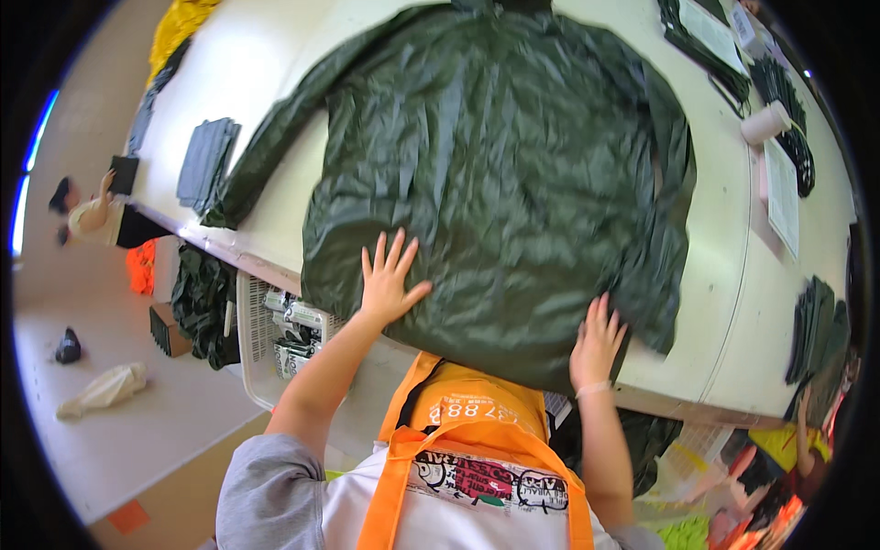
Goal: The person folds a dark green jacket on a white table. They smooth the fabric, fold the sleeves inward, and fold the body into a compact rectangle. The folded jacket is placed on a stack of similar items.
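Note:
A dark green raincoat (495,174) lies spread over the white table, its surface creased and shiny. One sleeve stretches out to the left; the other hangs down along the right side. My left hand (390,286) rests flat near the lower left part of the coat, fingers spread. At the lower right edge, my right hand (596,350) lies on the hem with its fingers stretched out. Neither hand grips the fabric. The top of the coat runs out of view at the upper edge.
Folded dark garments (207,163) lie on the table's left side, and another folded stack (811,330) on the right. A white roll (765,123) stands at the right. Below the table edge, a white basket (254,353) holds packets. People are at both sides.

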